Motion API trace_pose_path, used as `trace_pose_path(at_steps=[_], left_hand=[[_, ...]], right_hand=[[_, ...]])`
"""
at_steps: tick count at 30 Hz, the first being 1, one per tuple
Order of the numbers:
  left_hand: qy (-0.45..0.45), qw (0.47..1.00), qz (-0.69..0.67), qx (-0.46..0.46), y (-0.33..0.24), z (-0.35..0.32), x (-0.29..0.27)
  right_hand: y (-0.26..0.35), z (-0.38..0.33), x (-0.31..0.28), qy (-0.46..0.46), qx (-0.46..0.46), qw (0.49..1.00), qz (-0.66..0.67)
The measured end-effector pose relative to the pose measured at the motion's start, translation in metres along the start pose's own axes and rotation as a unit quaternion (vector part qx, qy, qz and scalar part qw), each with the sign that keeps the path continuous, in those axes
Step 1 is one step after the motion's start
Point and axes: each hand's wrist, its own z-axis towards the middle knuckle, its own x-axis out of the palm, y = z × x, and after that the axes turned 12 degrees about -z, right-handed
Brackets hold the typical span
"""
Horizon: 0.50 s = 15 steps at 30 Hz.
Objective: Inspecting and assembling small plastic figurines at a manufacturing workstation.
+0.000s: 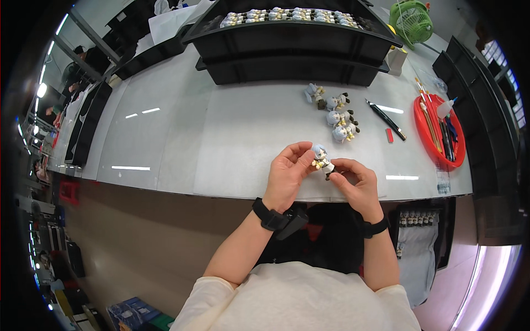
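Between both hands, just above the table's front edge, I hold a small figurine point(323, 160) with pale blue hair and a white and yellow outfit. My left hand point(290, 172) pinches it near the head, thumb and fingers closed. My right hand point(356, 185) grips its lower part near the dark feet. Beyond my hands several similar figurines lie on their sides on the white table, the closest being a blue-haired figurine point(343, 132). To their right rest a black pen-shaped craft knife point(386, 119) and a small red block point(390, 135).
At the back stand stacked black trays point(292, 47), the top one filled with rows of figurines. A red basket point(461, 157) of brushes, pens and a small bottle sits at the right, with a green fan point(411, 23) behind. Below the table edge, a tray point(448, 231) holds more figurines.
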Motion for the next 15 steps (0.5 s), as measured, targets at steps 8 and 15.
trace_pose_path(at_steps=[8, 15], left_hand=[[0.012, 1.0, -0.003, -0.005, 0.0014, 0.001, -0.0027], [0.033, 0.999, -0.007, -0.004, 0.0025, 0.0007, -0.0056]], right_hand=[[-0.0036, 0.0, -0.0007, -0.007, 0.0, 1.0, 0.017], [0.0033, -0.0014, -0.001, 0.01, 0.03, 0.999, 0.039]])
